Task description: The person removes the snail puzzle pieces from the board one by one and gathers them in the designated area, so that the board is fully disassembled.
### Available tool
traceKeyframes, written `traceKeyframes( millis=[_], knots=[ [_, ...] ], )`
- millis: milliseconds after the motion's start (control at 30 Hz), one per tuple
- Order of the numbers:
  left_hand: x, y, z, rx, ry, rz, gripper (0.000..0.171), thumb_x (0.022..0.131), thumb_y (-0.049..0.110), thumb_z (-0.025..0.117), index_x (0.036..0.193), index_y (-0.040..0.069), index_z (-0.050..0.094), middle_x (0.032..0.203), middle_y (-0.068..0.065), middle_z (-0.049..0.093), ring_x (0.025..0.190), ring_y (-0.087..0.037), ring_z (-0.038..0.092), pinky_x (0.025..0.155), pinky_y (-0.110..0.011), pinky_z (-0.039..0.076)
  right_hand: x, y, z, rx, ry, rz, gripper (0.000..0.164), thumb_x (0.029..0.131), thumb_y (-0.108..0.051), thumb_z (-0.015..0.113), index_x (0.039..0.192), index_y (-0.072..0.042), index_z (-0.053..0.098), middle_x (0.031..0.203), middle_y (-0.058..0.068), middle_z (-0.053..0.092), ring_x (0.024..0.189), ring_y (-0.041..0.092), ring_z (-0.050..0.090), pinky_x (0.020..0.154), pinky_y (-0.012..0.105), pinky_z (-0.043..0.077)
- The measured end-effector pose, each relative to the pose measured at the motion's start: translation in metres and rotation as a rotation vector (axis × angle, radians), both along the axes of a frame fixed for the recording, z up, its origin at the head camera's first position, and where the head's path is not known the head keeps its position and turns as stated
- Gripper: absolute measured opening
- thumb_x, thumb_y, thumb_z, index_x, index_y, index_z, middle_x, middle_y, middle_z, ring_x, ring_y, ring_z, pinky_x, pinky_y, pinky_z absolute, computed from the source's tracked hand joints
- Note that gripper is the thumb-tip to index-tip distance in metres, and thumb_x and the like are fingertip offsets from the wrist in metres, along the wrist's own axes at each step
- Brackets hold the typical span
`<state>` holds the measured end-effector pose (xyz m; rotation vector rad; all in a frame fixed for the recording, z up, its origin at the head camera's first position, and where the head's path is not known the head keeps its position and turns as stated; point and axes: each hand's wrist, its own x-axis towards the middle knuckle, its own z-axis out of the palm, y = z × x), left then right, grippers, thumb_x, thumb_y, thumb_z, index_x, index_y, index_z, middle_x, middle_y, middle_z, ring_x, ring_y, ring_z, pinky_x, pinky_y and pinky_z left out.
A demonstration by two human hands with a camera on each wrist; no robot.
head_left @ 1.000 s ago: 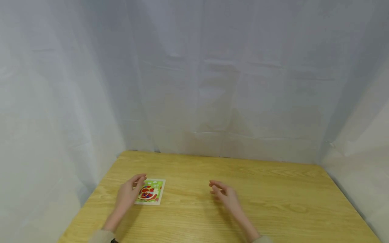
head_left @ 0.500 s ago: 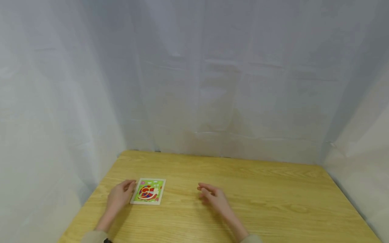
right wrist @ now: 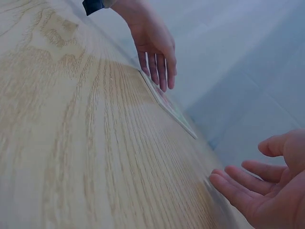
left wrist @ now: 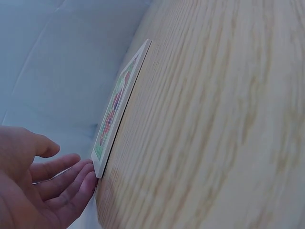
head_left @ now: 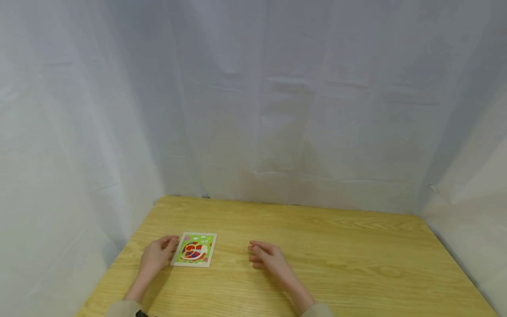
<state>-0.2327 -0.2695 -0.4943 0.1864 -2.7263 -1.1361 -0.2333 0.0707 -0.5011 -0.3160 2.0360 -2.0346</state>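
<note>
A flat square puzzle board (head_left: 193, 250) with a pale border and a red snail picture on green lies on the left part of the table. At its left edge is my left hand (head_left: 155, 255), fingers loosely bent. In the left wrist view, the fingertips (left wrist: 87, 181) reach the near corner of the board (left wrist: 114, 114); whether they touch it I cannot tell. My right hand (head_left: 269, 259) hovers over the table to the right of the board, apart from it. Its fingers (right wrist: 238, 186) are relaxed and slightly spread, with nothing between them.
The wood-grain table (head_left: 336, 264) is bounded at the back by a hanging white sheet (head_left: 277, 132), with more sheeting at both sides. A dark band (right wrist: 93, 5) sits on the left wrist.
My left hand has shifted left, off the board to its left edge. The right hand has moved left towards the board. The board lies in nearly the same place.
</note>
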Motion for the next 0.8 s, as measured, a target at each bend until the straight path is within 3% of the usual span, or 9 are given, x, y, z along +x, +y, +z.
traceKeyframes(
  millis=[133,400,800],
  knots=[
    [0.001,0.002,0.001,0.013,0.002,-0.006,0.036,0.105,0.018,0.053,0.125,-0.010,0.064,0.116,-0.028,0.070,0.099,-0.039,0.071,0.080,-0.046,0.060,0.000,-0.006,-0.001,0.004,-0.007,0.006,0.044,0.106,-0.016,0.052,0.139,0.014,0.050,0.132,0.031,0.061,0.110,0.040,0.068,0.089,0.042,0.060],
    [0.001,0.010,0.001,0.110,-0.015,-0.015,0.034,0.105,0.013,0.052,0.124,-0.013,0.063,0.115,-0.029,0.070,0.092,-0.033,0.074,0.065,-0.028,0.061,0.000,-0.023,-0.002,-0.030,-0.051,0.012,0.045,0.106,-0.017,0.052,0.138,0.015,0.051,0.132,0.031,0.061,0.113,0.040,0.067,0.089,0.040,0.059],
    [0.001,0.025,0.003,0.154,-0.010,-0.053,0.031,0.104,0.011,0.054,0.120,-0.012,0.065,0.113,-0.029,0.070,0.091,-0.033,0.074,0.065,-0.027,0.061,0.004,-0.043,-0.007,-0.063,-0.096,0.009,0.044,0.104,-0.015,0.055,0.136,0.015,0.053,0.132,0.029,0.062,0.109,0.035,0.069,0.086,0.037,0.060]
  ],
)
